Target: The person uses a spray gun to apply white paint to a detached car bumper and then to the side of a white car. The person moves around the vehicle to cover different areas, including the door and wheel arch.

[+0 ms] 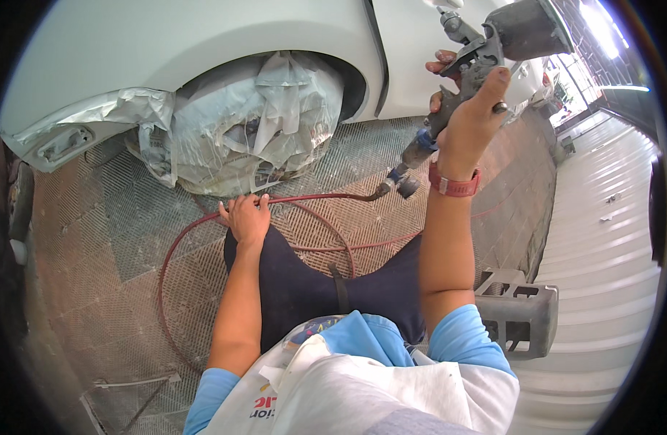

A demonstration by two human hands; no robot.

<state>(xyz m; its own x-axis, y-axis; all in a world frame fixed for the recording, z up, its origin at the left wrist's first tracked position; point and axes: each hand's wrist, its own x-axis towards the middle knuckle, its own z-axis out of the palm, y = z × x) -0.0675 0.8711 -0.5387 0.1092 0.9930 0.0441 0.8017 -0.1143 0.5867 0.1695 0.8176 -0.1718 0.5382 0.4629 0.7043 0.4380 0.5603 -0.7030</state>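
My right hand (472,109) is raised at the upper right, fingers wrapped round the handle of a grey, paint-stained spray gun (485,61) with a cup at its top right. A red air hose (315,196) joins the fitting below the handle and runs left. Low in front of the covered wheel, my left hand (248,216) is closed round that hose. The white car body (290,29) fills the top of the view, close behind the gun. Plastic sheeting and paper (246,123) cover the wheel in its arch.
The hose loops over the patterned floor grating (130,304) around my knees. A grey plastic step stool (518,312) stands beside my right hip. White corrugated panelling (594,275) lines the right side. A metal frame (130,399) lies at the lower left.
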